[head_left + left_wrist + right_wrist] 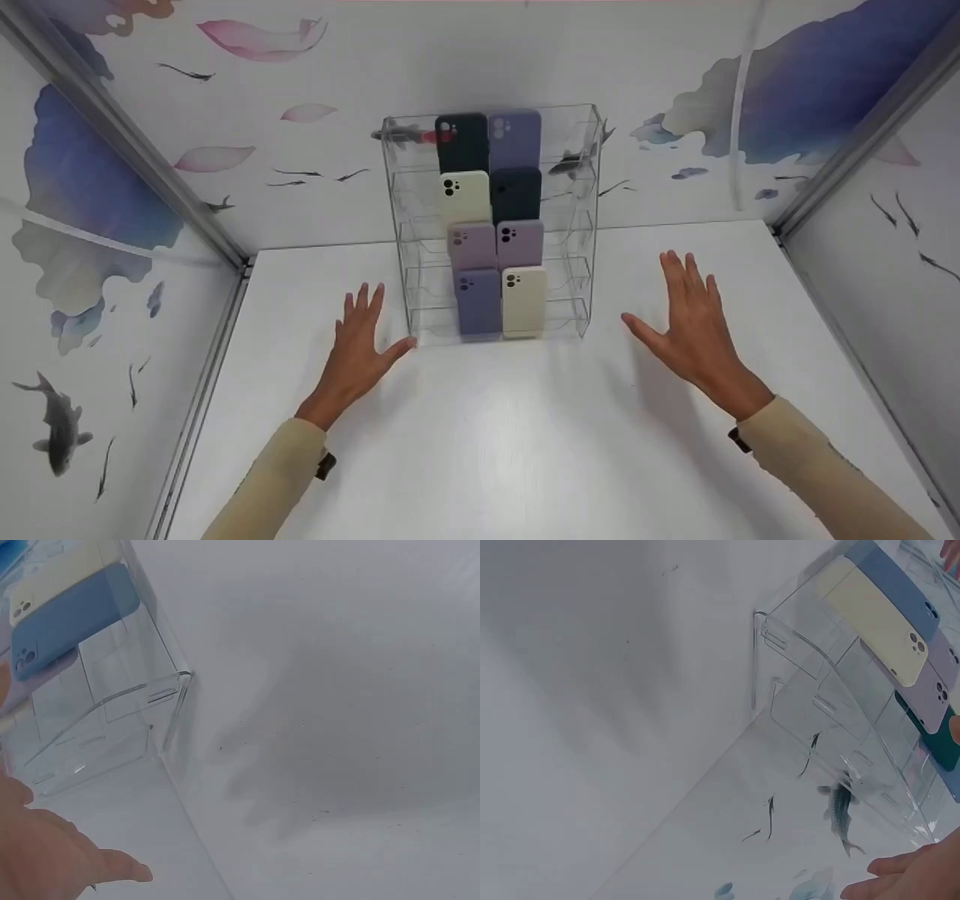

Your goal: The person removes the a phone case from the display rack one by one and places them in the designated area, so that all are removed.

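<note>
A clear acrylic tiered rack stands at the back of the white table. Phone cases fill its two middle columns: dark green, blue-purple, cream, dark navy, mauve and lilac, with a blue-purple case and a cream case in the bottom row. Left of the rack my left hand is spread, its thumb tip close to the lower left corner; whether it touches cannot be told. My right hand hovers apart from the rack on the right, fingers extended, holding nothing.
The white tabletop extends in front of the rack. Printed panels with fish and petals enclose the back and both sides. A metal corner strip runs along the left table edge.
</note>
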Demonstrator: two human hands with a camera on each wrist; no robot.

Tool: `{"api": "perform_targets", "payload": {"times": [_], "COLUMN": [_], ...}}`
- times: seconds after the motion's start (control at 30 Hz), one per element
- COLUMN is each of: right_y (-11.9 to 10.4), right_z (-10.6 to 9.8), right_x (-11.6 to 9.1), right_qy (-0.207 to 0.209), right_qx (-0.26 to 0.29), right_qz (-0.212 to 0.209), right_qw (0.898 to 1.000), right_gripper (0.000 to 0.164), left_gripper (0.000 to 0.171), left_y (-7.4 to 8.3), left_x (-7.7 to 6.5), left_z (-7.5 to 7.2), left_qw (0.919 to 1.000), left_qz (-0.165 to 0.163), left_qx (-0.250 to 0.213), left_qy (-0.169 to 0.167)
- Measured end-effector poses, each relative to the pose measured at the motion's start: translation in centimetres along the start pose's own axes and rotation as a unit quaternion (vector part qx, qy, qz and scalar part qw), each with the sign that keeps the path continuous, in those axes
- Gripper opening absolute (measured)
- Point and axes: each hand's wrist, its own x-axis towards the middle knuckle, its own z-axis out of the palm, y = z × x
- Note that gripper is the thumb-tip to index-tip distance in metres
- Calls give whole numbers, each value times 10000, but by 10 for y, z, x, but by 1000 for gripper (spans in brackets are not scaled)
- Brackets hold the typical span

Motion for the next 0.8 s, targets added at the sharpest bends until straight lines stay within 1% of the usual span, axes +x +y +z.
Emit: {"api": "perform_targets", "payload": {"times": [0.1, 0.2, 0.3, 0.43, 0.6, 0.8], "right_y": [-2, -5, -11, -17, -23, -28], "right_z": [0, 0, 0, -1, -1, 1], "right_x": [4, 8, 13, 19, 25, 28], "right_qy": [195, 297, 311, 234, 189, 185], "right_qx": [54, 65, 288, 756, 989, 1140], "right_qz": [-173, -312, -342, -187, -117, -205], "right_qw": [9996, 9990, 9985, 9967, 9948, 9931], "right_gripper": [103, 99, 94, 90, 86, 81], "left_gripper": [102, 96, 88, 79, 74, 70], "left_y": [1, 2, 3, 3, 0, -2], "left_x": [2, 5, 7, 10, 14, 20], "left_z": [-1, -4, -8, -11, -14, -15], "left_qw": [9993, 9958, 9891, 9785, 9672, 9579], "left_qz": [-20, -7, 10, 22, 87, -6], "left_qx": [-378, -900, -1429, -1977, -2425, -2777], "left_qy": [63, 175, 354, 594, 756, 725]}}
